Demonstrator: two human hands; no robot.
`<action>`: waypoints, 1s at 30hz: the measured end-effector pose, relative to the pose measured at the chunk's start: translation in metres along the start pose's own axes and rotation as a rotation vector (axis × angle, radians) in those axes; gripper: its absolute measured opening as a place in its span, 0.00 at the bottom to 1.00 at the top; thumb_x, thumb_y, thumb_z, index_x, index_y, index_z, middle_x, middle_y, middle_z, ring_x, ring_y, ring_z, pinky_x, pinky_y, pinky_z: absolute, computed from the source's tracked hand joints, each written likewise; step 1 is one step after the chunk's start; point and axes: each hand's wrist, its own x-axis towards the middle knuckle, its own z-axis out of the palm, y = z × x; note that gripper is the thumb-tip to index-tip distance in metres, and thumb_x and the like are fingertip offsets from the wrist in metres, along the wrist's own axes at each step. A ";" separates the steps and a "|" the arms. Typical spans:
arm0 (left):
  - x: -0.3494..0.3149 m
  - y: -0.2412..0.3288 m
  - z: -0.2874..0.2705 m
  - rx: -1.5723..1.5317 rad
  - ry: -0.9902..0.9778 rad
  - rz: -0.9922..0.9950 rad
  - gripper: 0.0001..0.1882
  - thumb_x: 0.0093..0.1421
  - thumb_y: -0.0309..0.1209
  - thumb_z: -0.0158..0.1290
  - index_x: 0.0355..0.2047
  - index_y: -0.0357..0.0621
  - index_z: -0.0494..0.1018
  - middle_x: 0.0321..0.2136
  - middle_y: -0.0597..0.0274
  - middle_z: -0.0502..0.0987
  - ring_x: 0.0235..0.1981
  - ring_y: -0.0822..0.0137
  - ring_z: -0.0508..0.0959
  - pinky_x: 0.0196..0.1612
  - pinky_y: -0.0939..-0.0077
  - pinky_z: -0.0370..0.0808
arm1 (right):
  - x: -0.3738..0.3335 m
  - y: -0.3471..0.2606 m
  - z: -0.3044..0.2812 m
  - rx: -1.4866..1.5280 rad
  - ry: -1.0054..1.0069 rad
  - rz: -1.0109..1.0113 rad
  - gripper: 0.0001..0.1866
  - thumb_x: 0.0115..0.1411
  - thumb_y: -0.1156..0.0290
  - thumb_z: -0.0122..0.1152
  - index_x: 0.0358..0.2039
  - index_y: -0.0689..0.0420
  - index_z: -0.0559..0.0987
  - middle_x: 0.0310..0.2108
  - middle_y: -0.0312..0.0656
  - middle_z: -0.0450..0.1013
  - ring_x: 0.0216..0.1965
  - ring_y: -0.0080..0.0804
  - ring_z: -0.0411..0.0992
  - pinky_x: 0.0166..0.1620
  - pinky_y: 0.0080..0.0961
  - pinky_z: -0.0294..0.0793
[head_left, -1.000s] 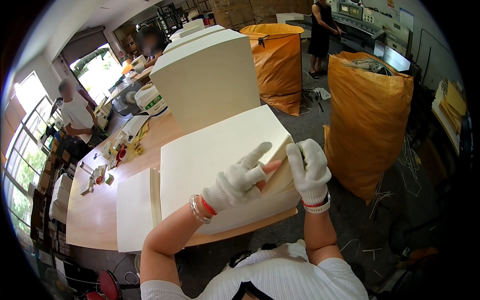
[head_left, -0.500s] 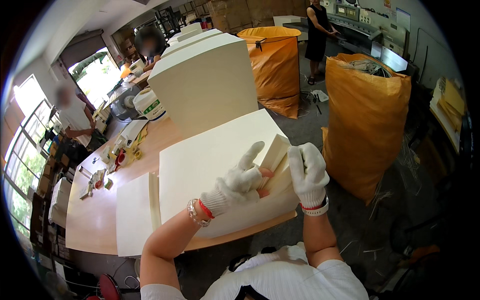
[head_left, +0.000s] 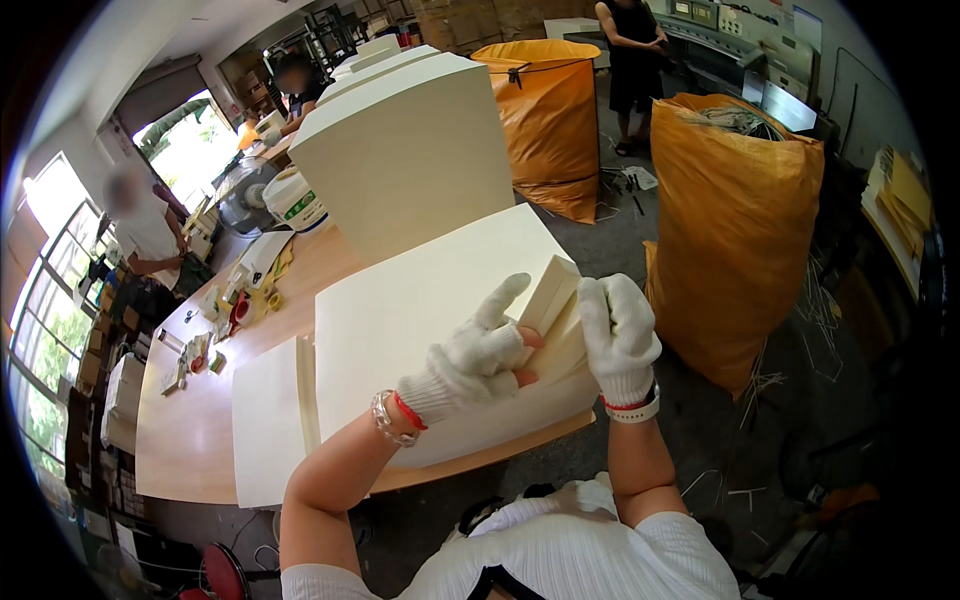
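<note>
A large stack of cream paper sheets [head_left: 400, 300] lies in front of me. Near its right edge, a narrow cream folded paper piece [head_left: 550, 293] stands up at a slant. My left hand [head_left: 470, 358], in a white knit glove with bare fingertips, is at this piece. Its thumb points up along the left side, and two bare fingertips press against the lower end. My right hand [head_left: 620, 340], gloved in white, is closed in a pinch at the piece's right edge. The pinched part itself is mostly hidden by the glove.
A taller cream stack [head_left: 410, 165] stands behind. Left on the wooden table [head_left: 180, 440] are a smaller sheet stack [head_left: 268, 425], tape rolls [head_left: 243, 312] and a white bucket [head_left: 293, 200]. Two orange sacks [head_left: 735, 230] [head_left: 545, 130] stand right. Several people are farther back.
Both hands keep nearly the same hold on the folded piece. The view has shifted slightly. At the back right, the standing person has moved a little to the left.
</note>
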 end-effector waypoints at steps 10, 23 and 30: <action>0.008 0.004 -0.002 0.148 -0.036 0.142 0.14 0.50 0.20 0.65 0.38 0.44 0.79 0.63 0.36 0.68 0.42 0.48 0.84 0.42 0.63 0.82 | 0.002 0.000 -0.003 0.066 -0.016 -0.013 0.09 0.65 0.77 0.62 0.28 0.62 0.73 0.22 0.43 0.66 0.24 0.41 0.68 0.28 0.35 0.68; 0.003 0.005 -0.001 -0.033 0.009 0.017 0.15 0.46 0.14 0.66 0.33 0.42 0.77 0.67 0.34 0.64 0.63 0.45 0.74 0.48 0.64 0.79 | 0.001 0.003 -0.004 -0.053 0.002 -0.142 0.05 0.63 0.78 0.64 0.31 0.62 0.77 0.23 0.42 0.68 0.25 0.40 0.70 0.27 0.33 0.69; 0.010 0.002 -0.004 0.169 -0.069 0.159 0.14 0.50 0.21 0.64 0.38 0.46 0.80 0.62 0.32 0.68 0.42 0.48 0.84 0.42 0.62 0.82 | 0.001 0.001 -0.004 0.065 -0.018 0.018 0.04 0.62 0.78 0.65 0.31 0.61 0.78 0.24 0.42 0.69 0.24 0.40 0.70 0.28 0.33 0.70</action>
